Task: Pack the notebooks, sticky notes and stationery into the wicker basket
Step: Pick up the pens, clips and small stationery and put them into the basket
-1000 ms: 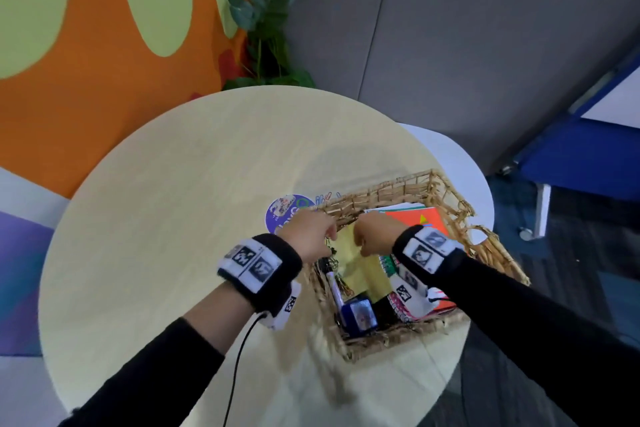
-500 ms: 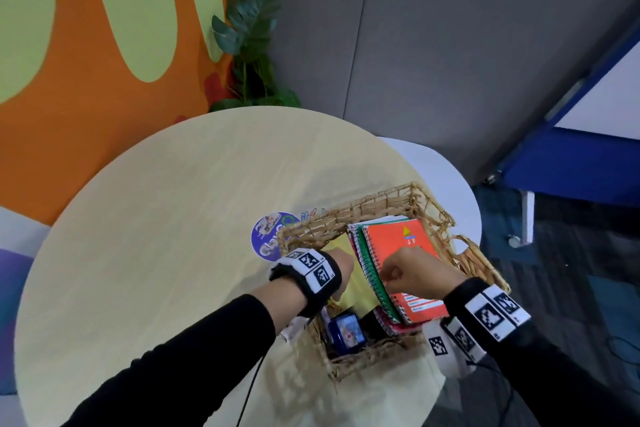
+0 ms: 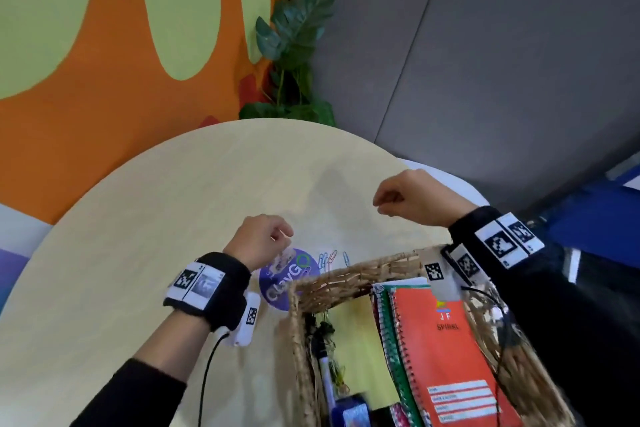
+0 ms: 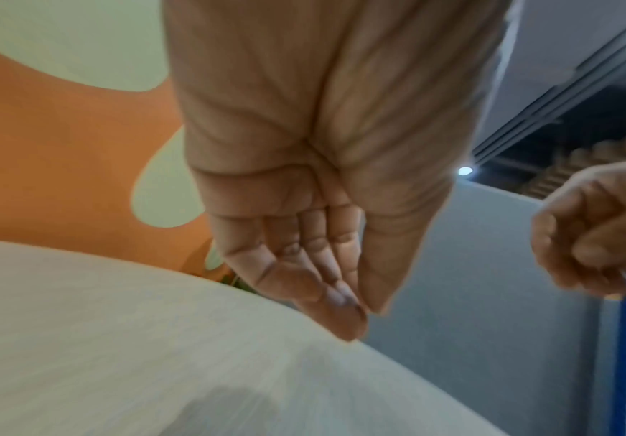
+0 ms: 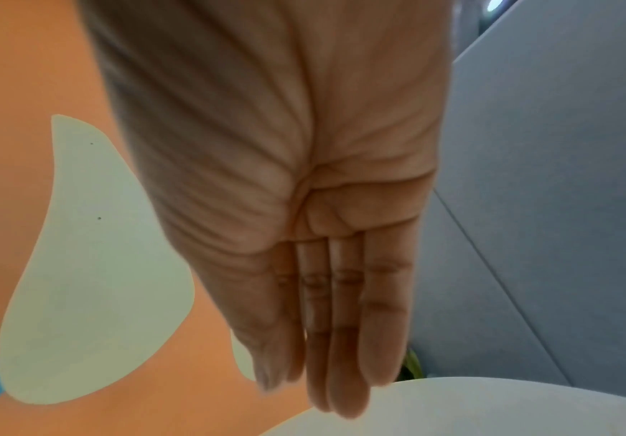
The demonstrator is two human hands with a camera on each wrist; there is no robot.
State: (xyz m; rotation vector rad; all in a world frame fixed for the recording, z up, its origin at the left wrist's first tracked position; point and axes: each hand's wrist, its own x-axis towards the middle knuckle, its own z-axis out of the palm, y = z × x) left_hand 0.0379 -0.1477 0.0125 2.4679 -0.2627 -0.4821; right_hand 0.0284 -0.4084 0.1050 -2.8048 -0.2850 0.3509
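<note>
The wicker basket (image 3: 346, 279) stands at the table's near right. Inside lie an orange spiral notebook (image 3: 443, 350) on top of a green one (image 3: 393, 350), a yellow sticky-note pad (image 3: 360, 340) and a white pen (image 3: 323, 371) by the left wall. Several coloured paper clips (image 3: 329, 258) lie on the table just beyond the basket's far left corner. My left hand (image 3: 282, 239) hovers left of the clips, fingertips gathered to the thumb (image 4: 356, 312), nothing in it. My right hand (image 3: 384, 199) hangs over the table beyond the basket, fingers relaxed (image 5: 326, 392), holding nothing.
A round purple printed disc (image 3: 284, 279) lies on the table against the basket's left corner, under my left hand. The round wooden table (image 3: 156, 236) is bare to the left and far side. A potted plant (image 3: 294, 55) stands behind it by the wall.
Both hands have come out of the basket and moved to the table beyond it, the left towards the paper clips. The notebooks and sticky notes stay inside. The view has drawn closer.
</note>
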